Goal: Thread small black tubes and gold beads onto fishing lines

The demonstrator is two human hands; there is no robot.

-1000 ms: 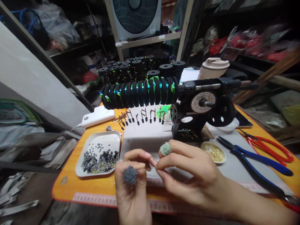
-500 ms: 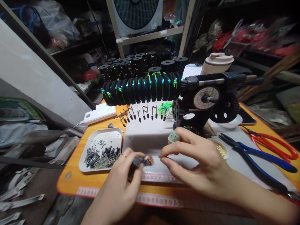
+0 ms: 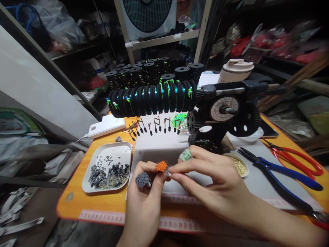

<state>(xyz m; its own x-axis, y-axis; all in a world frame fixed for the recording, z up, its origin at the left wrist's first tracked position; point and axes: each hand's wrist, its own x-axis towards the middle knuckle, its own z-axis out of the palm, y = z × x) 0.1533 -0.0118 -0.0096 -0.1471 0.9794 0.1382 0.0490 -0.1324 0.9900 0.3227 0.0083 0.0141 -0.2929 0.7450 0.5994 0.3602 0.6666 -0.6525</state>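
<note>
My left hand (image 3: 145,209) is closed around a bundle of thin grey-tipped pieces (image 3: 143,180). A smaller orange-tipped bundle (image 3: 161,166) sticks up between its thumb and forefinger. My right hand (image 3: 218,178) brings thumb and forefinger together right beside the orange tips; whatever small thing they pinch is too fine to make out. A pale green lump or bundle (image 3: 186,155) is tucked between other fingers of that hand. Both hands are over a white block (image 3: 154,147) in front of a black machine (image 3: 221,116), whose horizontal roller (image 3: 151,97) carries black rings and green-blue strands.
At the left stands a white tray (image 3: 86,178) of small dark parts. Blue-handled pliers (image 3: 277,171) and red-handled pliers (image 3: 295,157) lie at the right, near a bowl of gold bits (image 3: 238,165). Small weights (image 3: 156,130) hang below the roller. Black spools (image 3: 144,70) stand behind.
My left hand has turned upright and moved right, so the grey and orange tips face up. My right thumb and forefinger now meet at the orange bundle. The view has shifted slightly.
</note>
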